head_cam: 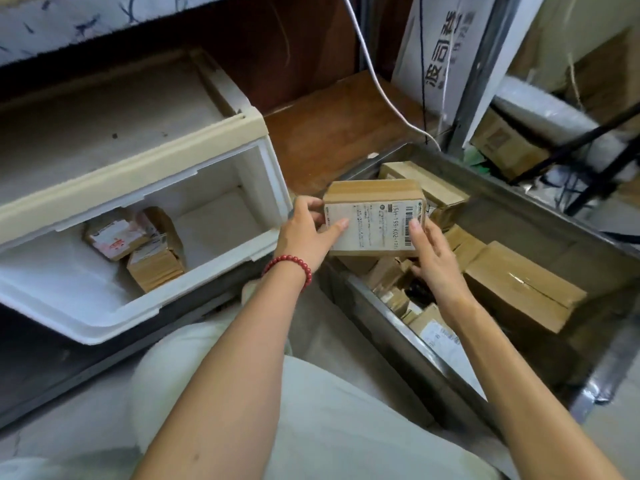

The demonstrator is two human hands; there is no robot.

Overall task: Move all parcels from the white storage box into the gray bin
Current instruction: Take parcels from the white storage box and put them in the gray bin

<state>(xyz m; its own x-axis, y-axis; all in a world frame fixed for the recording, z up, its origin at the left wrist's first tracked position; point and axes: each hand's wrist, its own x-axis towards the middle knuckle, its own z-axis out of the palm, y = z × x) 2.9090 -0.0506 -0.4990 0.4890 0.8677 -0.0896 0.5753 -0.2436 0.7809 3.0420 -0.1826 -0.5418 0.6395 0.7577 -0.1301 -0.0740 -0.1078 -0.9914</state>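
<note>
Leftmost, the white storage box (114,327) sits open, its cream lid (138,168) lying just behind it on the far side. Inside, toward its left half, a few small cardboard parcels remain: a label-covered parcel (117,237) resting against a plain brown parcel (156,265) on its near right. The right half of the box shows bare white foam.

Between the box and the bin, the left hand (304,233), with a red bead bracelet (291,263) at the wrist, grips the left edge of a labelled cardboard parcel (374,216), thumb laid on the white shipping label. The right hand (433,254) grips the same parcel at its right edge, thumb on the barcode and fingers tucked beneath. The parcel is held level in the air above the near left corner of the gray bin (540,209).

Inside the bin lie several parcels in a loose heap, among them a far carton (426,181) and a large brown carton (519,285) at the right. A white cable (374,74) hangs down at the far side.
</note>
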